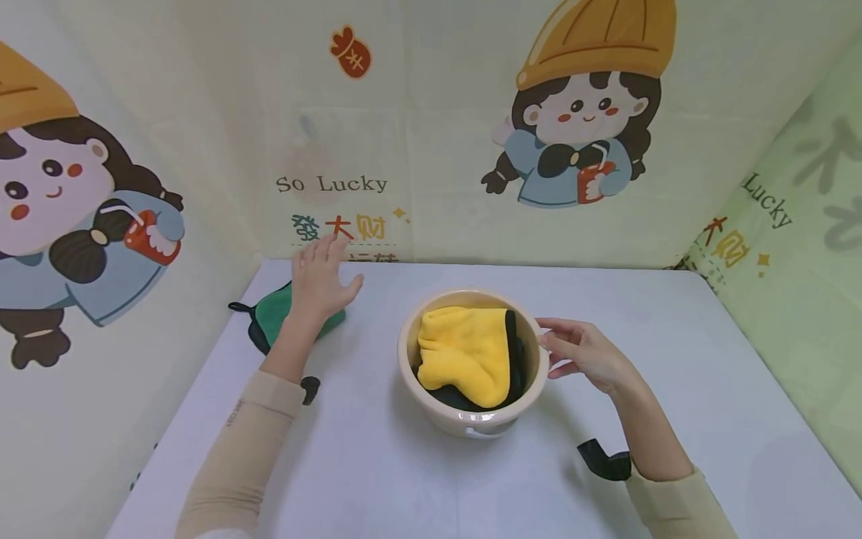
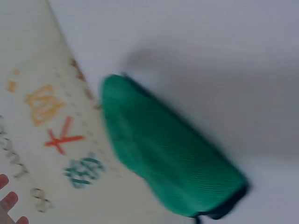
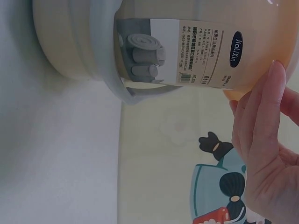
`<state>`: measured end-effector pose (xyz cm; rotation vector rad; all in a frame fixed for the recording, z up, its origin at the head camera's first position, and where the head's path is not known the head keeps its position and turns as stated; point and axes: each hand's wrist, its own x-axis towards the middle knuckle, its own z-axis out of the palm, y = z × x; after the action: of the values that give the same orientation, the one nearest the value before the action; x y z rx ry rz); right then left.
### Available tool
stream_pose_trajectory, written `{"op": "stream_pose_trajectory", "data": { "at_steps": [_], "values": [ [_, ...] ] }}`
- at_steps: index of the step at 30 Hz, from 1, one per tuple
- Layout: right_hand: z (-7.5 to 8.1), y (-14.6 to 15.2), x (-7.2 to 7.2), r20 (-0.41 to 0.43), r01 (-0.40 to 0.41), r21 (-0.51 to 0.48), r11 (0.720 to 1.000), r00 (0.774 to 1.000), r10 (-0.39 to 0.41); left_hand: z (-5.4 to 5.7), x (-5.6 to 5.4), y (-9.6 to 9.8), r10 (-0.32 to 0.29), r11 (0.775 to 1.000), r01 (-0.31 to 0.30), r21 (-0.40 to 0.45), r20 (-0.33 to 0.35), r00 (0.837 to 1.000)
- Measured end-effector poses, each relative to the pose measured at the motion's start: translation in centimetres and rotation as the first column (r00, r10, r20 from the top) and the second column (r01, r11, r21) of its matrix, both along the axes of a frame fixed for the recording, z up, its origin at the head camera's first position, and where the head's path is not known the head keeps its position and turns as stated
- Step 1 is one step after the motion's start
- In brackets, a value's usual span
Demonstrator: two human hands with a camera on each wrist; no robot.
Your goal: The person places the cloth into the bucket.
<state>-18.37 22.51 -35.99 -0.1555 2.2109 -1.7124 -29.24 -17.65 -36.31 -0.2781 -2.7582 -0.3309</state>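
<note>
A cream bucket (image 1: 406, 352) stands on the white table, holding a folded yellow cloth (image 1: 465, 352) with a black edge. Dark fabric shows beneath that cloth. My right hand (image 1: 592, 359) touches the bucket's right side near the rim, fingers fairly straight. In the right wrist view, the fingertips (image 3: 276, 70) of that hand lie by the bucket's outer wall, beside its printed label (image 3: 187, 53). Over the far left of the table, my left hand (image 1: 319, 281) is spread and holds nothing. Partly hidden below it lies a green cloth (image 1: 271, 314) with black trim and a loop.
The bucket's pale handle (image 1: 490, 433) hangs down at its front. Printed sheets (image 1: 451, 224) with cartoon figures rise behind the table (image 1: 673, 359) and along both sides. A black strap (image 1: 606, 460) shows at the right wrist, another strap (image 1: 310, 389) at the left.
</note>
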Motion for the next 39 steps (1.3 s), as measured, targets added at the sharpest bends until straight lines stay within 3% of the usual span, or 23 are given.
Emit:
{"op": "stream_pose_trajectory", "data": {
  "at_steps": [5, 10, 16, 26, 31, 39],
  "values": [
    [0.0, 0.0, 0.0, 0.006, -0.002, -0.001, 1.0, 1.0, 0.002, -3.6, -0.6, -4.2, 0.133, 0.991, -0.131, -0.02, 0.128, 0.983],
    [0.0, 0.0, 0.0, 0.011, 0.002, -0.001, 1.0, 1.0, -0.002, -6.2, -0.1, -6.7, 0.161, 0.987, -0.158, -0.031, 0.215, 0.963],
    [0.0, 0.0, 0.0, 0.013, 0.006, 0.002, 1.0, 1.0, -0.006, -8.4, 0.5, -8.4, 0.169, 0.986, -0.163, -0.044, 0.29, 0.942],
    [-0.2, 0.1, -0.1, 0.011, -0.002, -0.005, 1.0, 1.0, 0.002, -9.9, 1.2, -10.0, 0.173, 0.985, -0.155, -0.076, 0.428, 0.887],
    [-0.2, 0.1, -0.1, 0.016, -0.004, -0.007, 1.0, 1.0, 0.004, -10.2, 1.1, -10.0, 0.169, 0.986, -0.15, -0.078, 0.426, 0.889],
    [-0.2, 0.0, -0.2, 0.009, 0.001, 0.001, 1.0, 1.0, -0.001, -10.6, 0.8, -9.9, 0.164, 0.986, -0.152, -0.063, 0.37, 0.914]
  ]
}}
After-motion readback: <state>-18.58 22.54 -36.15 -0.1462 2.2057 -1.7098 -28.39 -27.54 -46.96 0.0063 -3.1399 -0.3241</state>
